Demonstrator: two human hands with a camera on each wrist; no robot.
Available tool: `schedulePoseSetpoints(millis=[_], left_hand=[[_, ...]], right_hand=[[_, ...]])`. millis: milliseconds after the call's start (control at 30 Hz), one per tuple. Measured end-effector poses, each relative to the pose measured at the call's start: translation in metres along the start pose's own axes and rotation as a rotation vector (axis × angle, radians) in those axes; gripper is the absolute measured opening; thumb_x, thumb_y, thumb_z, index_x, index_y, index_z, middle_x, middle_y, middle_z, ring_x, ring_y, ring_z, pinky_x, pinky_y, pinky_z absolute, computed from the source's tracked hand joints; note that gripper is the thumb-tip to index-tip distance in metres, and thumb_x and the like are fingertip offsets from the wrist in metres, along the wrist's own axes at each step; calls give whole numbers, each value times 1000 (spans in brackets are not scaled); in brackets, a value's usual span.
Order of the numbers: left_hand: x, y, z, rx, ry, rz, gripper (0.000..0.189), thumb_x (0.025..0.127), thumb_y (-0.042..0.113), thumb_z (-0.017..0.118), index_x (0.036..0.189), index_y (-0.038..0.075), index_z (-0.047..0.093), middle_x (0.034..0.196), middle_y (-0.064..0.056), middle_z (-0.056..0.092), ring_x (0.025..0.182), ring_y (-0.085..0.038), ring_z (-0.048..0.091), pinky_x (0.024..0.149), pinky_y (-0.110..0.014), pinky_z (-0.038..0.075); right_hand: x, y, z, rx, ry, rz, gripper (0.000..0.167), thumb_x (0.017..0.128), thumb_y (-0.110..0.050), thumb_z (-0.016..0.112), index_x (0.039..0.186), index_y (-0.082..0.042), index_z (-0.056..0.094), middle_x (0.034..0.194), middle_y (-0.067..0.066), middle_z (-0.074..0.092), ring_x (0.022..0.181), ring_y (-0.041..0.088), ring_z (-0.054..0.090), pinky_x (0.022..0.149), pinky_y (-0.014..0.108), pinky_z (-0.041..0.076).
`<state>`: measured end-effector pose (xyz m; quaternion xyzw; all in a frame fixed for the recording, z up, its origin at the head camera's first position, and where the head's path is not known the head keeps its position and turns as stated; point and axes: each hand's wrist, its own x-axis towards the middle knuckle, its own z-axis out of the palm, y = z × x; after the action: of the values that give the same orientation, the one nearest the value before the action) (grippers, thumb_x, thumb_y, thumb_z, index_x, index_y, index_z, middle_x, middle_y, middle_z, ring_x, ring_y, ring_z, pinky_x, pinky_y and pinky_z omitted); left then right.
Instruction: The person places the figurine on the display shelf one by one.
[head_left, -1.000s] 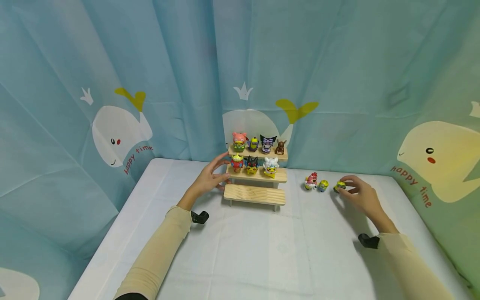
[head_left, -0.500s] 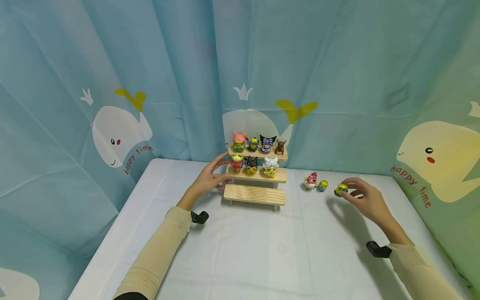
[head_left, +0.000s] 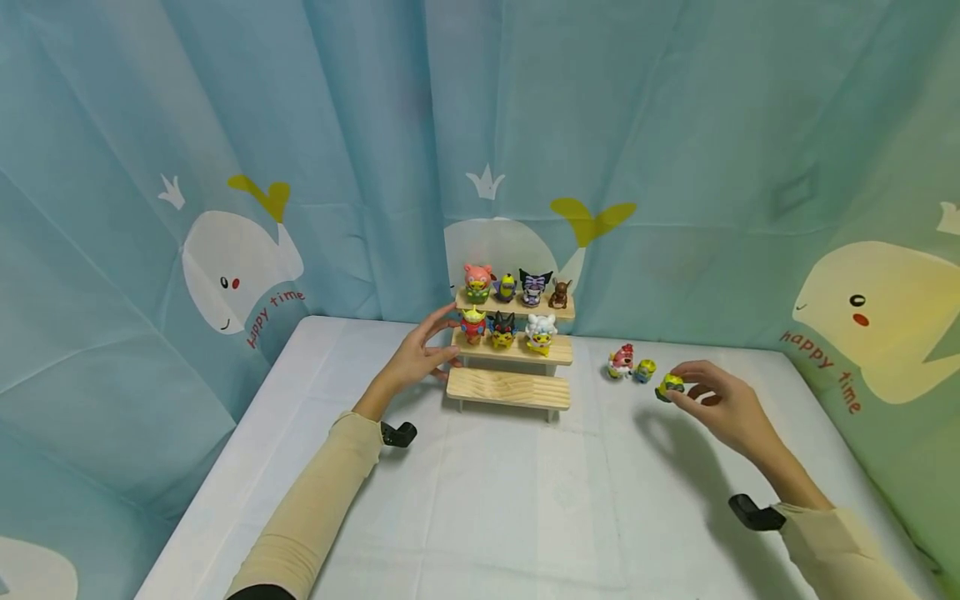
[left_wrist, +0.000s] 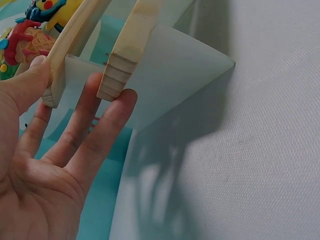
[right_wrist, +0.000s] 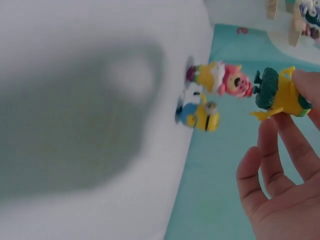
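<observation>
My left hand (head_left: 414, 358) grips the left end of a three-tier wooden display stand (head_left: 510, 387). In the left wrist view, its thumb lies against one board (left_wrist: 75, 37) and its fingertips touch the end of the lower board (left_wrist: 120, 67). My right hand (head_left: 727, 408) pinches a small yellow toy figure (right_wrist: 285, 95) with a dark green base, held above the table with its underside facing the right wrist camera. Left of it, a pink-and-white figure (head_left: 621, 362) and a blue-and-yellow Minion figure (head_left: 644, 372) stand on the table.
Several figures stand on the top tier (head_left: 517, 306), and three, including a white-hooded one (head_left: 541, 333), on the middle tier. The bottom tier is bare wood. A white cloth covers the table (head_left: 525, 500); a blue-green whale-print curtain (head_left: 390, 167) hangs behind.
My right hand has lifted the yellow-green figure off the table, drawing it nearer, then slightly left. The left hand stays on the display stand.
</observation>
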<state>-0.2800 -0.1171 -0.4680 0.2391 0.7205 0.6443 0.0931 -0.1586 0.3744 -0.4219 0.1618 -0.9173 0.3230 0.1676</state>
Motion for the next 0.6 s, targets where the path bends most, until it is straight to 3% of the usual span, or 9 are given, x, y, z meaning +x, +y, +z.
schedulePoseSetpoints(millis=[300, 500, 600], left_hand=[[-1, -1, 0, -3, -7, 10, 75, 103, 12, 65, 163, 38, 28, 158, -8, 42, 93, -40, 73, 69, -67, 58], [-1, 1, 0, -4, 1, 3, 75, 103, 12, 66, 162, 40, 29, 157, -6, 43, 92, -36, 74, 69, -67, 58], [-1, 1, 0, -10, -1, 5, 75, 103, 11, 65, 163, 37, 28, 158, -8, 42, 94, -42, 73, 70, -69, 57]], right_hand=[[10, -23, 13, 35, -4, -52, 32, 89, -5, 81, 118, -8, 70, 104, 12, 74, 78, 3, 61, 67, 13, 52], [23, -40, 26, 54, -40, -64, 30, 90, -8, 81, 117, -12, 71, 107, 5, 73, 78, 8, 61, 66, 16, 52], [31, -52, 34, 62, -54, -73, 29, 89, -8, 82, 117, -11, 72, 108, 4, 72, 77, 9, 61, 64, 19, 52]])
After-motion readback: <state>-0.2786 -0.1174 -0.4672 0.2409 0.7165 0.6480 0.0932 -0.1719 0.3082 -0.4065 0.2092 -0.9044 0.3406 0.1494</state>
